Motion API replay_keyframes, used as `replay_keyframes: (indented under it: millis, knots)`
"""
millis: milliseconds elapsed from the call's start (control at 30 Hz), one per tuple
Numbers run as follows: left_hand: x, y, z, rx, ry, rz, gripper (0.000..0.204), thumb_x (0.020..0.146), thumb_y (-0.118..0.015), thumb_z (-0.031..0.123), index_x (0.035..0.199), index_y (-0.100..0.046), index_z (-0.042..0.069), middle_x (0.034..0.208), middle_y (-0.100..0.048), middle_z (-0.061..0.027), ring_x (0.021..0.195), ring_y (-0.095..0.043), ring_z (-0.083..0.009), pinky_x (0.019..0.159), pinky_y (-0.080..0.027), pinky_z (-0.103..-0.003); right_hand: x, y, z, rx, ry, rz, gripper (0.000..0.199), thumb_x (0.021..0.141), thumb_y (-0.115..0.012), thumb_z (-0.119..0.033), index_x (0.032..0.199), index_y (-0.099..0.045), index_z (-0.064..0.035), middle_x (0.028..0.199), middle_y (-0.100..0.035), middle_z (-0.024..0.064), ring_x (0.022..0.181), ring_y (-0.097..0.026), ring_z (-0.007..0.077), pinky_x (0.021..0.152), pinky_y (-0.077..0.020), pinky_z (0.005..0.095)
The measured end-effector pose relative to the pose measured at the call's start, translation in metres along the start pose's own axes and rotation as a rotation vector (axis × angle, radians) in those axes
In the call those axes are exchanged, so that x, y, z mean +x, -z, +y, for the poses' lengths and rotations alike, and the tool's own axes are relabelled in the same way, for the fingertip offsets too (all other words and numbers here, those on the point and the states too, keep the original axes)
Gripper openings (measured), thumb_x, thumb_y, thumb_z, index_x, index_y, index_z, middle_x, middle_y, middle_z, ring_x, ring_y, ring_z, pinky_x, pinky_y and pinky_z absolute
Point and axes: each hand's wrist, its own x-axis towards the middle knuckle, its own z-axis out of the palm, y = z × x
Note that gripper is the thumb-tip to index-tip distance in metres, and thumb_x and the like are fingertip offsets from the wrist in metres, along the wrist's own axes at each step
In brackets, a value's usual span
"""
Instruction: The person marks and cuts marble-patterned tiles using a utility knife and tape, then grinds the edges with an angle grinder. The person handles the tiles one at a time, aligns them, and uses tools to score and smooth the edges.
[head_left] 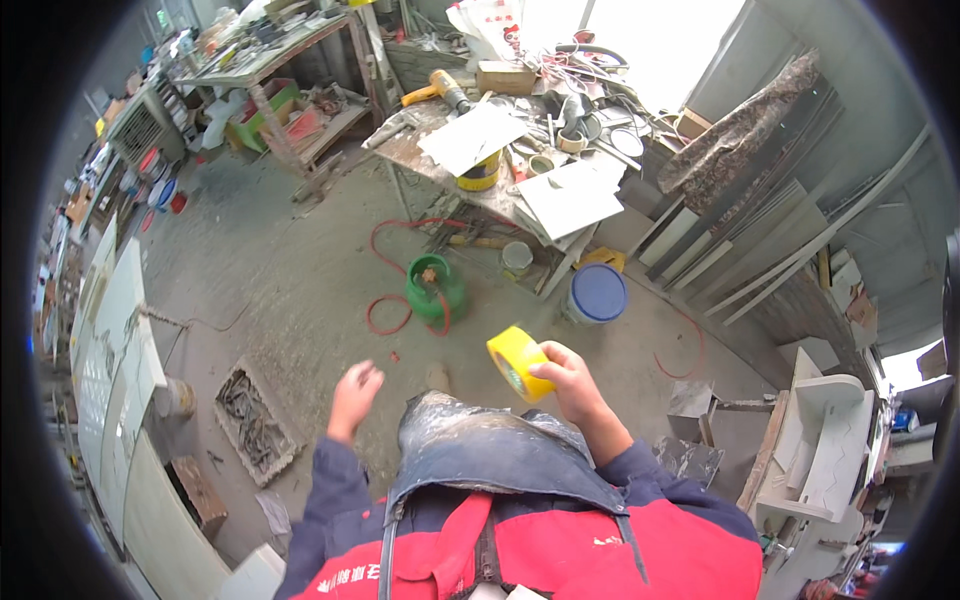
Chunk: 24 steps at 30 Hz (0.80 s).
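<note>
A roll of yellow adhesive tape (517, 362) is gripped at its right side by my right hand (574, 383), with the thumb over its rim. The roll is held tilted in the air in front of my apron (480, 440). My left hand (354, 398) is raised to the left, apart from the roll, its fingers curled in and pressed together. Whether anything small sits between those fingertips is too small to make out.
Ahead stands a cluttered workbench (415, 150) with a yellow drill (448, 90) and white panels (570, 200). On the floor are a green gas cylinder (437, 290) with a red hose, a blue-lidded bucket (598, 293) and a trough of scraps (255, 425). Slabs (135, 300) lean at left.
</note>
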Motion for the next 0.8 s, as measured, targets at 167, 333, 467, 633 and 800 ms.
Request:
replay_keyframes:
  millis: [167,333,467,633,800]
  knots:
    - [0.241,-0.079,0.142,-0.756,0.3,-0.446,0.059,0.103,-0.066,0.037,0.148,-0.05,0.002,0.134,-0.063,-0.0148,0.119,-0.065,-0.0321,0.1,-0.055,-0.049,0.031,0.022,-0.041,0.185,0.081,0.298,0.026,0.09,-0.067,-0.013,0.113,-0.065,0.0002,0.103,-0.071,0.0079,0.092,-0.067,0.016,0.087,-0.0518,0.0306]
    - [0.388,-0.144,0.206,-1.03,0.378,-0.4,0.048,0.105,-0.059,0.032,0.143,-0.053,0.003,0.139,-0.061,-0.0143,0.136,-0.05,-0.0372,0.109,-0.047,-0.054,0.076,0.041,-0.085,0.238,0.136,0.403,0.036,0.087,-0.065,-0.015,0.118,-0.061,0.0029,0.104,-0.071,0.0125,0.09,-0.069,0.0217,0.086,-0.0556,0.0354]
    - [0.424,-0.168,0.207,-1.198,0.398,-0.16,0.043,0.102,-0.051,0.016,0.143,-0.05,0.002,0.139,-0.064,-0.0187,0.128,-0.062,-0.0377,0.1,-0.052,-0.066,0.142,0.076,-0.111,0.224,0.097,0.248,0.04,0.087,-0.065,-0.015,0.121,-0.061,0.0038,0.107,-0.07,0.0124,0.095,-0.069,0.0228,0.089,-0.0539,0.035]
    - [0.418,-0.206,0.213,-1.392,0.304,-0.001,0.036,0.093,-0.065,0.006,0.127,-0.063,-0.005,0.121,-0.071,-0.0184,0.11,-0.071,-0.0351,0.092,-0.06,-0.059,0.219,0.101,-0.174,0.021,0.013,0.023,0.057,0.084,-0.064,-0.02,0.134,-0.057,0.0069,0.121,-0.067,0.0155,0.11,-0.067,0.0259,0.098,-0.0522,0.0371]
    - [0.299,-0.146,0.224,-1.288,0.215,0.199,0.037,0.095,-0.071,0.01,0.129,-0.065,-0.003,0.119,-0.072,-0.0144,0.107,-0.072,-0.0279,0.09,-0.062,-0.044,0.296,0.148,-0.214,-0.207,-0.055,-0.275,0.065,0.085,-0.063,-0.027,0.141,-0.054,0.0061,0.123,-0.066,0.0166,0.111,-0.066,0.0278,0.099,-0.0522,0.0392]
